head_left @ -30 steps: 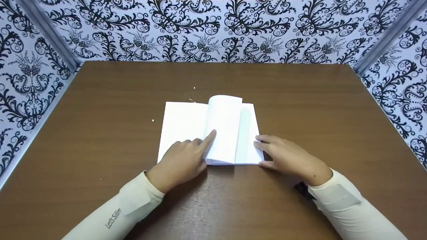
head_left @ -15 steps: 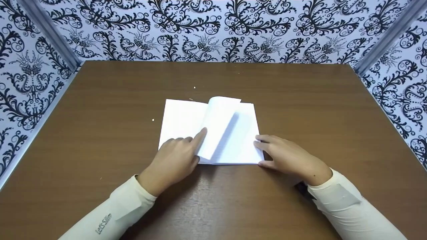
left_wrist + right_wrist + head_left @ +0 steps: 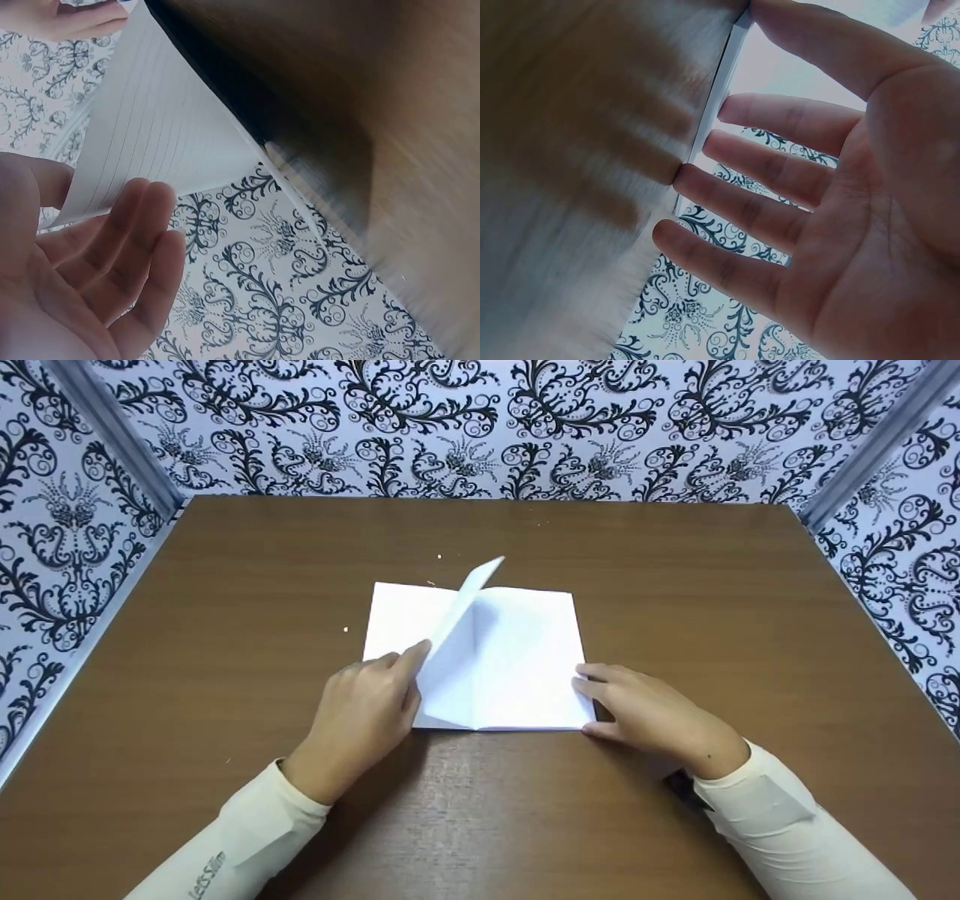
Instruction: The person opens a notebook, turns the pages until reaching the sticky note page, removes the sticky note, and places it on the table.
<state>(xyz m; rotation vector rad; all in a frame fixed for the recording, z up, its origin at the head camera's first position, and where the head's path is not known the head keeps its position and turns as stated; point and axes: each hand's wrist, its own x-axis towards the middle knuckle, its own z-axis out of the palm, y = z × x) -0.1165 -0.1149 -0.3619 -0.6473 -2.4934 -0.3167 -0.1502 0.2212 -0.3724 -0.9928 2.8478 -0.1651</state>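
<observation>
A notebook with white pages lies spread on the table. One page stands up from its middle, tilted over the left half; faint ruled lines show on this page in the left wrist view. My left hand holds the page near its lower outer corner, the index finger along its left side and the other fingers bent on the ruled side. My right hand rests against the notebook's right edge. In the right wrist view the right hand's fingers are extended, tips along that edge.
The brown wooden table reaches back to walls covered in a black-and-white scroll pattern. Small white crumbs lie behind and left of the notebook. A dark object shows beneath the right wrist.
My left hand has moved left, drawing the page from the right half up and over toward the left. More of the right half is uncovered. My right hand has stayed in place.
</observation>
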